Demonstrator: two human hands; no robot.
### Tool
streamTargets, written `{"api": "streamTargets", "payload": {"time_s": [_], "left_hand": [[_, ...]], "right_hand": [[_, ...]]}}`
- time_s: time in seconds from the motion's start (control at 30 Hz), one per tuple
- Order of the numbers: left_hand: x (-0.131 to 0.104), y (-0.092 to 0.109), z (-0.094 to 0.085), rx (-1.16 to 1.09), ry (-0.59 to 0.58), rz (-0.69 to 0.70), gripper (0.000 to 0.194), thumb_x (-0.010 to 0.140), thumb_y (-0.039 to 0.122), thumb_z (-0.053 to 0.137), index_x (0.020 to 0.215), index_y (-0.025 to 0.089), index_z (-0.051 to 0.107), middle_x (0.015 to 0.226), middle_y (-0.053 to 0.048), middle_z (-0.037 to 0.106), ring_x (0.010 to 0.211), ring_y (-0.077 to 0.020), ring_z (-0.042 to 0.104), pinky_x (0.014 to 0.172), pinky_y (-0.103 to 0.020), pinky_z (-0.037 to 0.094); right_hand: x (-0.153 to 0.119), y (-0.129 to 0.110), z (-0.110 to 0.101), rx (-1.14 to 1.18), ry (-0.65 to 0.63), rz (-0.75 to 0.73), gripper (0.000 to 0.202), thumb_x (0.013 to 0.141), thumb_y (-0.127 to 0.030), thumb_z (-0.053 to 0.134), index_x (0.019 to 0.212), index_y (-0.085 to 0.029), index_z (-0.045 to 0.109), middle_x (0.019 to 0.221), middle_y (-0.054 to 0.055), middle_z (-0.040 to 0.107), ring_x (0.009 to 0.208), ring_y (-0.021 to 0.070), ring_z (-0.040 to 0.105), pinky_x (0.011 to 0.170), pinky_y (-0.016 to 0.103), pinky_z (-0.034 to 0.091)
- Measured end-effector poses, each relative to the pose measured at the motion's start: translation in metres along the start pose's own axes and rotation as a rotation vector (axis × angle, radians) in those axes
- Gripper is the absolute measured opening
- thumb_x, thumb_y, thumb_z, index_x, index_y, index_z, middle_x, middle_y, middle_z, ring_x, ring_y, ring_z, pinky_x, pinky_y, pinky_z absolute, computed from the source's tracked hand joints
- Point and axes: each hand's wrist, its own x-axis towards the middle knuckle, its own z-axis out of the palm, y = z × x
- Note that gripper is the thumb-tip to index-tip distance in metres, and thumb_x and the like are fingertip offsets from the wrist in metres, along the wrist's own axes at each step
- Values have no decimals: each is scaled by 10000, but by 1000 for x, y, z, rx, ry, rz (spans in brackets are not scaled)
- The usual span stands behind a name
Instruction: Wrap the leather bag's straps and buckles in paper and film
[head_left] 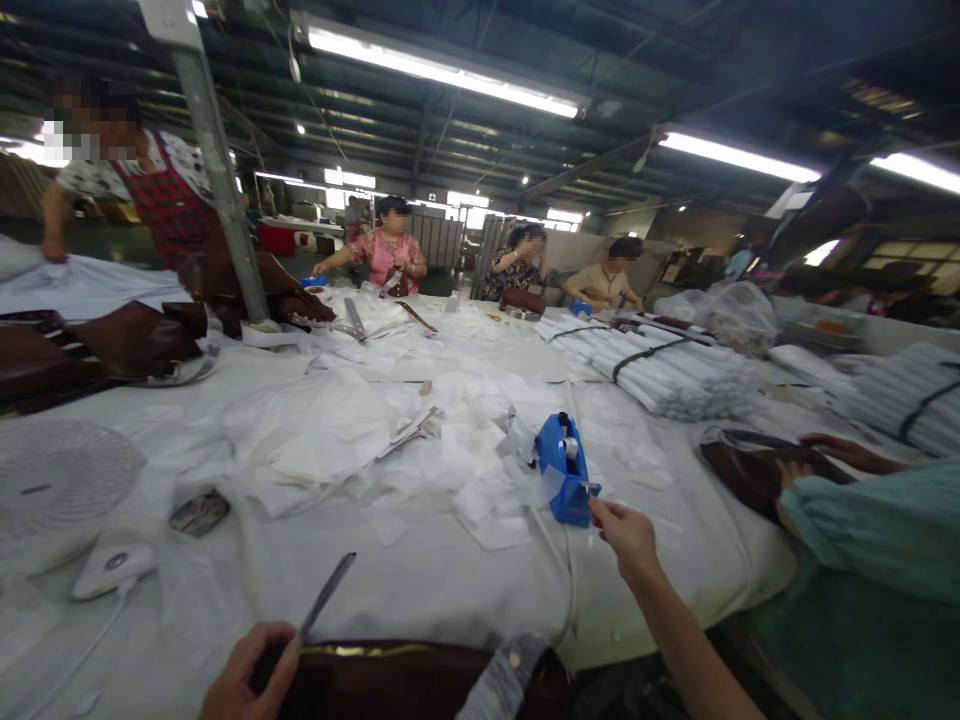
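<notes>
My right hand (624,535) reaches to the cutting end of a blue tape dispenser (559,468), its fingertips pinched at the tape's end. Between the thumb and fingers of my left hand (253,672) is a thin, flat dark strip (328,592) that points up and to the right; its exact kind is unclear. Below, at the near table edge, lies a dark brown bag (390,685) with a gold-coloured zipper. A handle wrapped in clear plastic (504,678) sticks up from it.
White paper scraps (450,450) cover the table's middle. A white fan (64,490) stands at left, brown bags (97,350) behind it. Strapped white rolls (660,365) lie at right. A co-worker's sleeve (877,520) is close on my right. A metal post (225,170) rises at left.
</notes>
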Motion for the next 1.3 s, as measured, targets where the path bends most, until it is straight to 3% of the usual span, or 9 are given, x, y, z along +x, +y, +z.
{"api": "streamTargets", "payload": {"time_s": [0.17,0.3,0.37,0.5,0.63,0.73,0.87,1.13,1.3], "left_hand": [[1,-13,14,39,210,175,312,739,531,575,824,238,642,834,-12,692,809,-226,643,720,-318,537],[-7,4,19,86,348,334,205,826,416,538,849,223,603,795,-25,647,777,-220,596,706,-343,504],[-10,20,20,122,373,357,139,876,316,484,850,212,573,800,-35,620,791,-219,567,730,-357,480],[-10,39,19,220,396,404,105,898,192,445,837,198,530,794,-41,573,781,-212,518,730,-360,441],[-13,42,18,298,398,448,117,894,127,431,858,194,521,805,-45,559,792,-216,506,735,-364,426],[-15,41,20,348,414,480,125,897,116,427,853,192,517,794,-44,556,779,-216,501,730,-365,423],[-14,41,22,376,425,506,115,907,126,432,854,186,515,784,-42,558,758,-213,496,729,-371,422],[-13,39,21,341,390,484,134,917,119,404,899,179,523,831,-59,565,812,-217,515,735,-370,433],[-13,37,23,313,381,482,149,906,100,395,894,179,521,834,-60,563,815,-214,513,736,-375,439]], "right_hand": [[-29,22,-7,-116,10,5,279,579,-420,572,505,-170,671,502,98,653,595,291,625,567,341,416],[-66,1,3,-89,-118,-54,400,637,-517,554,721,-163,720,672,101,710,684,287,638,612,336,438],[-98,-27,20,-21,-290,-130,452,664,-559,568,821,-162,718,702,84,709,674,256,628,609,313,445],[-188,-95,63,148,-874,-288,406,740,-542,574,816,-165,705,642,32,659,589,178,569,558,259,427],[-263,-137,104,318,-1162,-331,380,776,-507,559,692,-152,666,621,17,627,581,147,538,522,228,395],[-288,-146,133,323,-1179,-315,386,786,-491,532,652,-146,645,580,12,610,533,132,513,504,223,383],[-296,-145,155,217,-1133,-309,377,780,-442,515,571,-149,626,498,11,584,474,127,496,494,229,373],[-296,-141,163,56,-1044,-324,364,736,-390,572,440,-180,606,382,0,546,442,145,527,492,236,359],[-296,-132,166,70,-1054,-290,371,729,-473,589,541,-166,679,432,8,589,422,141,524,450,227,366]]}}
